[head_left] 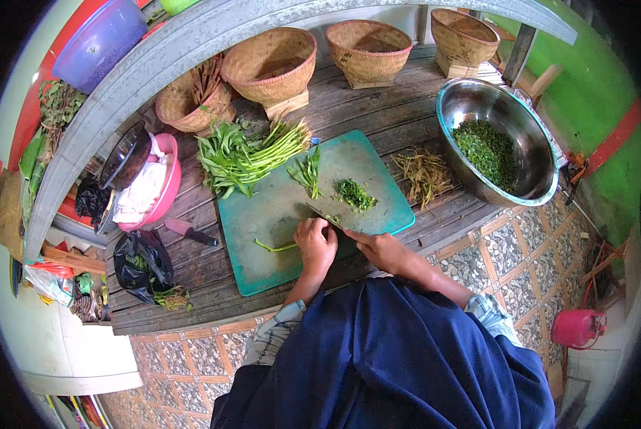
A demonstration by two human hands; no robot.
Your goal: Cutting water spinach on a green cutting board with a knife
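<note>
Over the green cutting board (267, 225), my left hand (316, 242) is closed around a thin green stem (273, 247) whose end sticks out to the left. My right hand (379, 249) grips a kitchen knife (325, 215), its blade lying just beyond my left fingers. Tiny cut pieces sit beside the blade. Farther up the board are a pile of chopped greens (355, 194) and a small bunch of leaves (306, 172). A larger bundle of leafy green stems (251, 153) rests across the board's far left corner. My fingers hide part of the stem and the knife handle.
A steel bowl (532, 155) of chopped greens stands right, beside trimmed roots (421, 174). Woven bamboo baskets (269, 88) line the back. At left are a pink basin (165, 201), a second knife (191, 232) and a black plastic bag (141, 260). A metal beam (122, 75) arches overhead.
</note>
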